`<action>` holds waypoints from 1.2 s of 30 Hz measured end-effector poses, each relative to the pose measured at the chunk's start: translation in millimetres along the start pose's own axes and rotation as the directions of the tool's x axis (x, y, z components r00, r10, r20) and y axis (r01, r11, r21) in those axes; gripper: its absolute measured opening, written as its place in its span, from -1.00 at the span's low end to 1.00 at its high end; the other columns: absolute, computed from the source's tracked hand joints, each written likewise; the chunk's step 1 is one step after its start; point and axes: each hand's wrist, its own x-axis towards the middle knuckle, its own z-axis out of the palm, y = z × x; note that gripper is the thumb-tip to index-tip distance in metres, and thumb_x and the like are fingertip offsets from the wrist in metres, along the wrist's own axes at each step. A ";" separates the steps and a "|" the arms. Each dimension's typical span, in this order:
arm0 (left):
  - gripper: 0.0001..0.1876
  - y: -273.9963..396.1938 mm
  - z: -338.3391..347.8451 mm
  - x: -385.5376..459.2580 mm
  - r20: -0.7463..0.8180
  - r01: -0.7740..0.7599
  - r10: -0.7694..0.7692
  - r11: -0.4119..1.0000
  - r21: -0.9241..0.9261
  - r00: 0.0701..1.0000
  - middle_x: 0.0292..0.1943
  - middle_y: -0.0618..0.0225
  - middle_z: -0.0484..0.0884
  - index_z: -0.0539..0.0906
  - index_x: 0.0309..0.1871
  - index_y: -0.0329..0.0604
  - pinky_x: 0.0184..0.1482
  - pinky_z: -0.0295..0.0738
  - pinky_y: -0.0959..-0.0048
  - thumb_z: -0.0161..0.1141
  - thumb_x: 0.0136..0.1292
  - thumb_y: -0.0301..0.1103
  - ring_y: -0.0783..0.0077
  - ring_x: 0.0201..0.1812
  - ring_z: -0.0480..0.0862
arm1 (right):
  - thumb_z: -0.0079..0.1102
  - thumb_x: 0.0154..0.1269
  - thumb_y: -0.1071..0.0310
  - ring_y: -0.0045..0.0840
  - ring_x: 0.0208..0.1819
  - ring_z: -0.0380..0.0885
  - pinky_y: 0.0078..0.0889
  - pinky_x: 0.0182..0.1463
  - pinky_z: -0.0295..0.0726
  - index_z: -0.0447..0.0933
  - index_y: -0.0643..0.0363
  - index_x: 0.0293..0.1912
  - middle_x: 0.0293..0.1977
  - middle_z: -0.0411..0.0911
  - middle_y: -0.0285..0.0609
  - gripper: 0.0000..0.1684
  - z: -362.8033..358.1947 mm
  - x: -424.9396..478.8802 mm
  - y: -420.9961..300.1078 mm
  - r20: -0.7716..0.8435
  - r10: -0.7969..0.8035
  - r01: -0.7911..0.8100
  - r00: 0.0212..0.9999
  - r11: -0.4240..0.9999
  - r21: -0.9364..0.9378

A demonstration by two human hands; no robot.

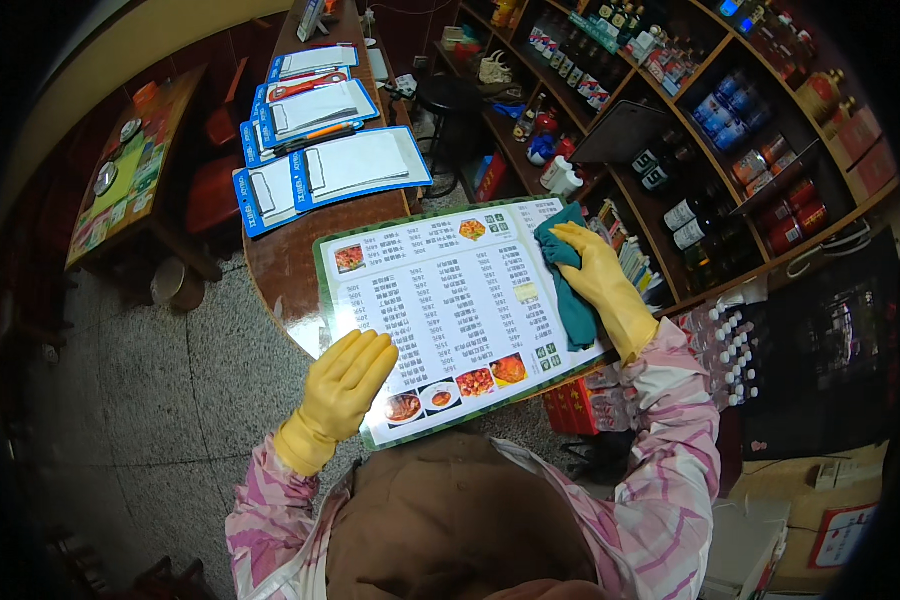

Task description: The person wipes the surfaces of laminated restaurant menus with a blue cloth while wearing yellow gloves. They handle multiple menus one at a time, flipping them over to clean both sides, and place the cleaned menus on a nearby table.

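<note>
A large laminated menu (450, 300) with a dark green border lies over the rounded end of a wooden counter (285, 277), its near edge overhanging towards me. It bears writing and dish photos. My right hand (600, 277), in a yellow rubber glove, grips a bunched dark green cloth (574, 307) against the menu's right side. At the left edge of the menu is my left hand (345, 390), gloved likewise, with its fingers straight and side by side. Its thumb is hidden, so I cannot tell whether it grips the edge or only rests there.
Blue clipboards (364, 165) with paper overlap along the counter, pens (319, 137) among them. Shelves of bottles and cans (690, 217) rise on the right, above bottled water packs (720, 352). A black stool (450, 97) stands beyond, a bin (178, 285) at left near a dining table (131, 165).
</note>
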 end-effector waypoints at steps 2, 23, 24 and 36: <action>-0.61 -0.9 -0.4 1.4 0.014 0.004 -0.004 1.000 -0.020 1.000 0.15 0.03 0.77 0.75 0.15 -0.37 0.29 0.68 0.05 0.31 0.23 -0.52 -0.02 0.16 0.77 | 0.52 0.00 0.46 -0.07 0.43 0.49 -0.09 0.55 0.45 0.69 0.11 0.23 0.27 0.63 -0.01 -0.30 9.1 2.3 -16.1 0.054 0.053 -0.055 0.997 0.998 0.021; -0.58 1.9 2.0 -0.7 -0.062 0.032 -0.036 0.997 -0.067 0.997 0.15 0.01 0.76 0.75 0.12 -0.41 0.33 0.65 0.02 0.26 0.15 -0.53 -0.04 0.18 0.75 | 0.43 0.15 0.40 -0.12 0.24 0.63 -0.14 0.36 0.61 0.75 0.07 0.17 0.16 0.68 -0.05 -0.47 -25.1 22.5 -46.6 0.267 0.031 0.013 0.963 0.986 -0.164; -0.58 2.3 2.5 -1.5 -0.083 0.036 -0.043 0.996 -0.082 0.996 0.15 0.01 0.76 0.75 0.12 -0.41 0.33 0.65 0.02 0.26 0.15 -0.53 -0.04 0.18 0.75 | 0.44 0.14 0.39 -0.11 0.23 0.63 -0.15 0.35 0.61 0.75 0.08 0.15 0.13 0.69 -0.05 -0.48 -20.8 22.1 -48.1 0.248 -0.009 0.030 0.969 0.996 -0.083; -0.60 3.1 3.1 -1.5 -0.080 0.038 -0.042 0.998 -0.052 0.996 0.14 0.07 0.77 0.76 0.13 -0.36 0.35 0.64 0.04 0.29 0.18 -0.53 0.01 0.20 0.75 | 0.41 0.22 0.41 -0.10 0.09 0.70 -0.18 0.22 0.66 0.76 0.11 0.11 0.04 0.71 -0.03 -0.58 -4.0 30.8 -40.1 0.114 -0.001 -0.003 0.994 1.000 0.031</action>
